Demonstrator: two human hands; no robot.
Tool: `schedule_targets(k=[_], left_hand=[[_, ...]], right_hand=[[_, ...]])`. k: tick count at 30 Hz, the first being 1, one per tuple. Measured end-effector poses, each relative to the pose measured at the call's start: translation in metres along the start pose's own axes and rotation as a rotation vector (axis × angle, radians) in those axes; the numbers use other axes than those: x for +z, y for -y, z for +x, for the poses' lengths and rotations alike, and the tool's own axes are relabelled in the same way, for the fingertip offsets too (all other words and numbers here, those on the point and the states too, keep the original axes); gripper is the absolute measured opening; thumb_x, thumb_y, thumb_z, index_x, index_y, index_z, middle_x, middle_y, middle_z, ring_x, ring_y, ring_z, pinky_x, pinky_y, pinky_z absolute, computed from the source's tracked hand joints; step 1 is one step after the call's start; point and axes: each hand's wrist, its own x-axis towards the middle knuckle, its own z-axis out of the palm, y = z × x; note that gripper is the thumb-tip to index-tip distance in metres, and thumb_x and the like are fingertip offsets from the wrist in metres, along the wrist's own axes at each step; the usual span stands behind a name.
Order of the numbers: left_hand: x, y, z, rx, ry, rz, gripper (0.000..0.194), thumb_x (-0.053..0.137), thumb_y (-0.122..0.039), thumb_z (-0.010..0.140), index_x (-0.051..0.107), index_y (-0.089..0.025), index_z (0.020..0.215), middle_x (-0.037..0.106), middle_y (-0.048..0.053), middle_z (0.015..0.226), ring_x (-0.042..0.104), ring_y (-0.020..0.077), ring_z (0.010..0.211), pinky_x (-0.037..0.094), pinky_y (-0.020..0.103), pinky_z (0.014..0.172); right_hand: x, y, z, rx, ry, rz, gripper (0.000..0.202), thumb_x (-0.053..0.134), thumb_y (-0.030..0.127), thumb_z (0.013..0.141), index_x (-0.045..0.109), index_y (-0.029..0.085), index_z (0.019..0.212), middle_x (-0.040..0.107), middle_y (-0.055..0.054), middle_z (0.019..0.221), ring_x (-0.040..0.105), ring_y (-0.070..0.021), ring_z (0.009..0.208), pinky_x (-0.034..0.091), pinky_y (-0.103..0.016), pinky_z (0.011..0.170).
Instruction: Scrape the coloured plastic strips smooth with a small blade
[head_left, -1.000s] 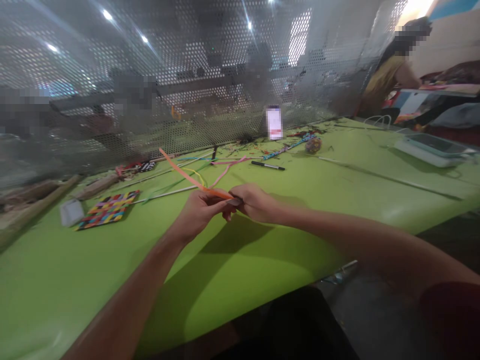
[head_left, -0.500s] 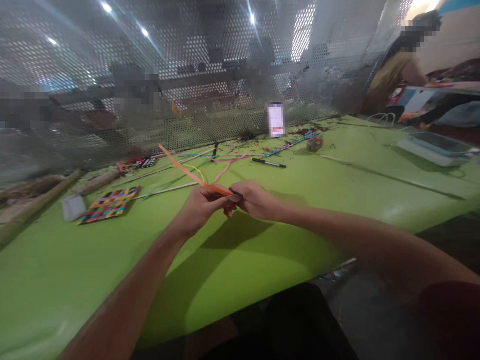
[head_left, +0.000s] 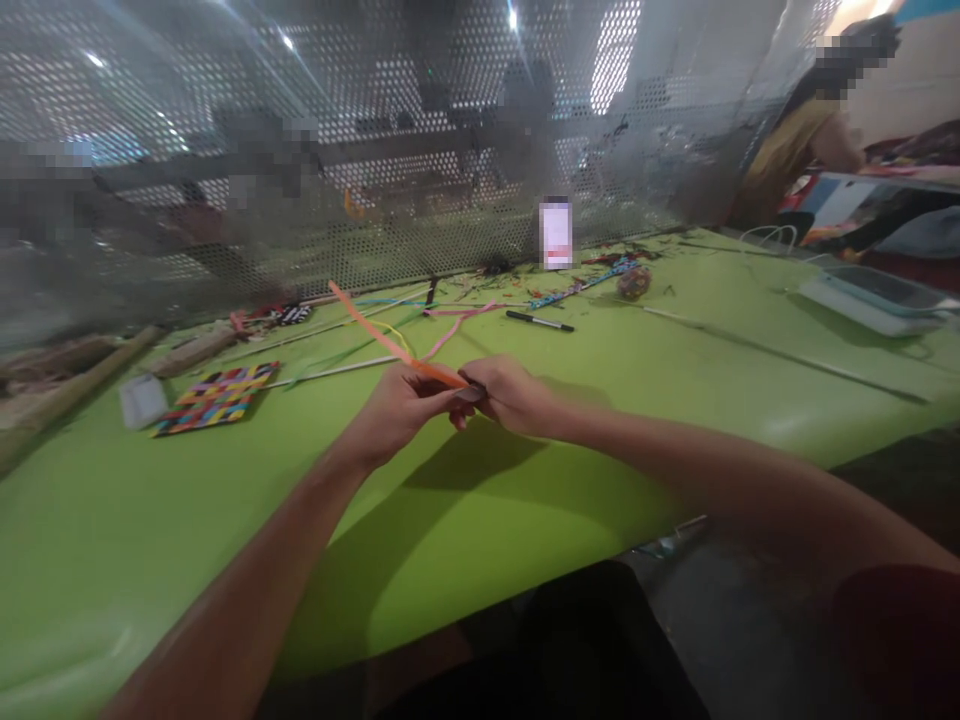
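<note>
An orange strip [head_left: 373, 328] runs up and to the left out of my left hand [head_left: 409, 403], whose fingers pinch it near its lower end. My right hand [head_left: 510, 395] is closed against the fingertips of the left, around a small dark and silvery piece [head_left: 472, 392] at the strip's end; it looks like a blade, but its shape is partly hidden. Both hands are above the green table [head_left: 450, 560]. Behind them lie a pink strip [head_left: 459, 325], a yellow strip and a black pen [head_left: 540, 321].
A colourful woven mat [head_left: 221, 398] and a small clear box [head_left: 143, 402] lie left. A phone [head_left: 556, 235] stands by the mesh wall, near scraps and a patterned ball [head_left: 634, 282]. A lidded container [head_left: 870, 300] and a person [head_left: 806, 135] are at right.
The view has shifted slightly. The orange strip's upper end has moved a little to the right. Both hands keep the same grip.
</note>
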Motion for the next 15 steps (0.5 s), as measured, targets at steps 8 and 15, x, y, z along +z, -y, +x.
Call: schedule_targets(k=[8, 15], left_hand=[[0.0011, -0.0014, 0.0003, -0.025, 0.008, 0.035, 0.024, 0.084, -0.038, 0.077, 0.079, -0.015, 0.073, 0.073, 0.005, 0.066, 0.065, 0.0149, 0.059, 0.058, 0.028, 0.063], [0.0039, -0.0062, 0.001, -0.04, 0.017, 0.001, 0.023, 0.088, -0.036, 0.072, 0.078, -0.015, 0.07, 0.07, 0.003, 0.062, 0.064, 0.014, 0.056, 0.057, 0.026, 0.061]], right_hand=[[0.0005, -0.0014, 0.0, 0.037, -0.003, -0.056, 0.024, 0.052, -0.001, 0.086, 0.067, 0.011, 0.073, 0.066, 0.001, 0.07, 0.054, -0.0063, 0.063, 0.036, -0.017, 0.064], [-0.0003, -0.0002, -0.0014, 0.036, -0.003, -0.048, 0.023, 0.051, -0.003, 0.084, 0.066, 0.01, 0.074, 0.067, 0.001, 0.07, 0.055, -0.0066, 0.062, 0.037, -0.017, 0.063]])
